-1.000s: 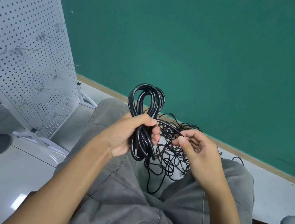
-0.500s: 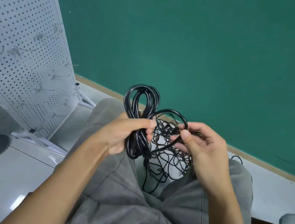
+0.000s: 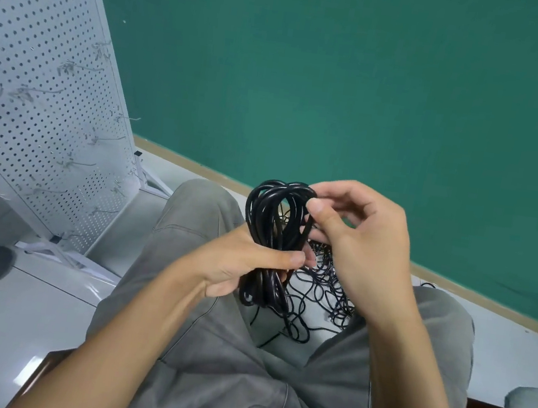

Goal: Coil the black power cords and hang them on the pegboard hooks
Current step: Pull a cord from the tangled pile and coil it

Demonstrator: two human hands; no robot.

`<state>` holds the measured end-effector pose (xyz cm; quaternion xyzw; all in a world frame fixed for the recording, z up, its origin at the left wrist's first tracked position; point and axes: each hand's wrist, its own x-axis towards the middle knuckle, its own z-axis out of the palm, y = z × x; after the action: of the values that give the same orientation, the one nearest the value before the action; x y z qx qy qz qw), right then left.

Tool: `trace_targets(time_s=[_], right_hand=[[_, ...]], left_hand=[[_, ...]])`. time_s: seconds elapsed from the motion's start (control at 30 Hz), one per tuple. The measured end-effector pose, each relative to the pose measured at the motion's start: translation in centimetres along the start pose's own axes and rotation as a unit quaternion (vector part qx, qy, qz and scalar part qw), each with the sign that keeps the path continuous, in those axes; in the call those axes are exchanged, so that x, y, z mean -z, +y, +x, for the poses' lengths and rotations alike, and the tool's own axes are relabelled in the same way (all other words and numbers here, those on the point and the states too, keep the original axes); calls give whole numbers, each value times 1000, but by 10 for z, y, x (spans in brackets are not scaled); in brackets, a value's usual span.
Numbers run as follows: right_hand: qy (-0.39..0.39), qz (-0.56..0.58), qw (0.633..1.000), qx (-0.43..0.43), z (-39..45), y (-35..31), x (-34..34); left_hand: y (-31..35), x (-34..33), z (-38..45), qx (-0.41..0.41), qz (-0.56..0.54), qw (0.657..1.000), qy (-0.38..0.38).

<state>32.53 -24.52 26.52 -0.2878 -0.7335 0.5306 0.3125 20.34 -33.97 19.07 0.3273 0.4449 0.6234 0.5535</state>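
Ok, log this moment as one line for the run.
step: coiling | left hand: grips coiled cord mid-bundle | right hand: pinches top loop | loose cords: tangled on floor | pegboard: no cord hung

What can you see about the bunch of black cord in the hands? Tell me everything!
The coiled cord is thick, shiny black and rubbery-looking, wound into several long upright loops. The left hand grips it round the middle, thumb across the front. The right hand pinches the top loop. It is held above the lap, in front of tangled thinner black cords on the floor.
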Motion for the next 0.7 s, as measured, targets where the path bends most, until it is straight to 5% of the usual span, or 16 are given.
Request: trace_targets(time_s=[0.17,0.37,0.47,0.6,0.7], right_hand=[[4,-105,993,56,1,-7,-5],[67,-141,987,38,8,3,-9],[35,-167,985,-7,11,12,-9],[-48,-66,989,-120,11,22,-7],[-75,-15,989,-125,9,25,-5]], left_hand=[[-4,-2,3,17,-7,1000,10],[-6,-7,6,-2,-18,998,55],[-6,-11,8,16,-36,995,91],[-3,-12,7,40,-53,995,73],[-2,-15,5,46,-46,996,58]])
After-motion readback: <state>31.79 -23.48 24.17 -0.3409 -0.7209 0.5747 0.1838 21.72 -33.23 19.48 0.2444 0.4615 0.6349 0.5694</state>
